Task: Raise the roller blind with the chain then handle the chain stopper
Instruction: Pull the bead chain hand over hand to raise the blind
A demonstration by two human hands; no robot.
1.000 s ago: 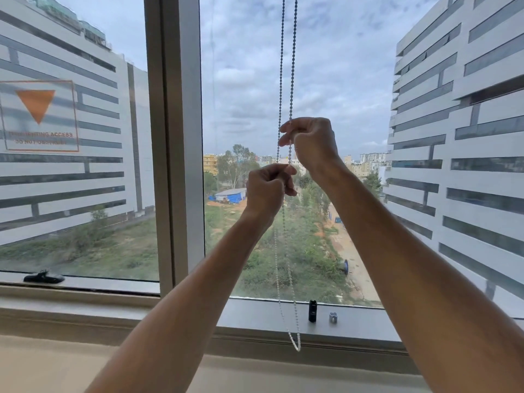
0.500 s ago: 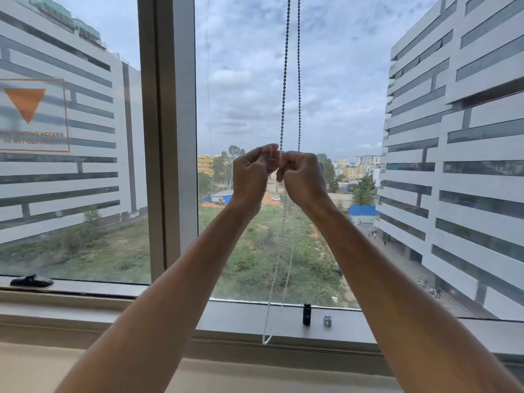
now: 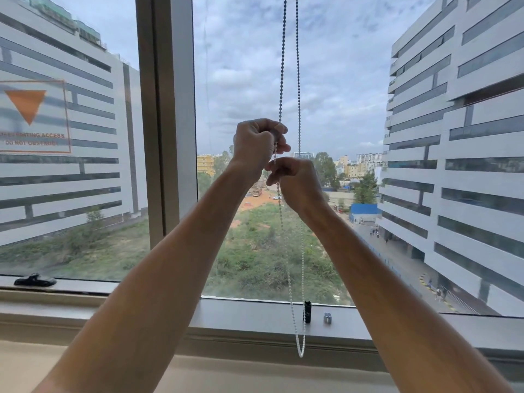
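Head: chain [image 3: 281,80] gripped by both hands (left [image 3: 256,144] upper).

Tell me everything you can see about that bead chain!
The bead chain is a loop of tiny round beads, grey against the sky and whitish lower down. Two strands drop from above the picture, meeting at the bottom in front of the window sill. The left hand and right hand pinch the left strand; the right strand hangs free.

Head camera, one wide-angle view

It looks forward at a window [image 3: 340,109] from close by, the sill [image 3: 255,316] crossing the near lower frame.
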